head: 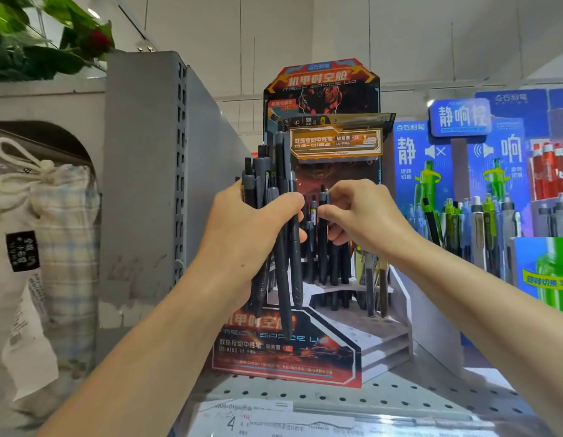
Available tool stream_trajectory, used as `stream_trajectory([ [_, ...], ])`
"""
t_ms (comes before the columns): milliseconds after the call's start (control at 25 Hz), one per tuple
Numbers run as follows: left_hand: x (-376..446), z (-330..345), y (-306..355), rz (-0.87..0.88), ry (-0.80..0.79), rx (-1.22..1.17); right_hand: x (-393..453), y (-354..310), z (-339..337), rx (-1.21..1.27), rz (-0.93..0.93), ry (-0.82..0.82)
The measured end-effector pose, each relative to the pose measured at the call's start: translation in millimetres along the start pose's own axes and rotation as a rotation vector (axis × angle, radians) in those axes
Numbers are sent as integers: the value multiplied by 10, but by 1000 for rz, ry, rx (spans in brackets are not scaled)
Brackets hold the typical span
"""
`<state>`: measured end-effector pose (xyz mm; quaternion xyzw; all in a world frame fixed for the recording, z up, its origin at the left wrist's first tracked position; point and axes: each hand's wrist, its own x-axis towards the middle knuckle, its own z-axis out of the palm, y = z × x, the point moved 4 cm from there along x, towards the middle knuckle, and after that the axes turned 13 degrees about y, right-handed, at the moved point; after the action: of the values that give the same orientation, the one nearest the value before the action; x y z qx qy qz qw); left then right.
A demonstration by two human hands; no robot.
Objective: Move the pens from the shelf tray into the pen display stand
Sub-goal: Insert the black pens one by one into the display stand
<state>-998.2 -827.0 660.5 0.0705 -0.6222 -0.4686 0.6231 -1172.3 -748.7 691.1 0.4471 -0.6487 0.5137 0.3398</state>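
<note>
Left hand (242,228) at frame centre grips spare pens (274,216) as stock; right hand (352,216) pinches one pen (323,234), seating it in the display stand (305,351).

Setting: stationery shop. Evidence: grey perforated metal shelf (384,394); printed red-and-black cardboard pen display stand (321,216); neighbouring blue cardboard pen display (463,171); paper shelf-edge price label (274,417).

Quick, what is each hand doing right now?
Left hand: grips a bundle of dark grey plastic pens.
Right hand: pinches one black pen.
</note>
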Motion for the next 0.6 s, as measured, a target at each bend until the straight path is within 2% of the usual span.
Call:
stream_trajectory([
  [600,-4,-22,-36,-4,25,-2,-83,-153,123,-284,-61,-117],
])
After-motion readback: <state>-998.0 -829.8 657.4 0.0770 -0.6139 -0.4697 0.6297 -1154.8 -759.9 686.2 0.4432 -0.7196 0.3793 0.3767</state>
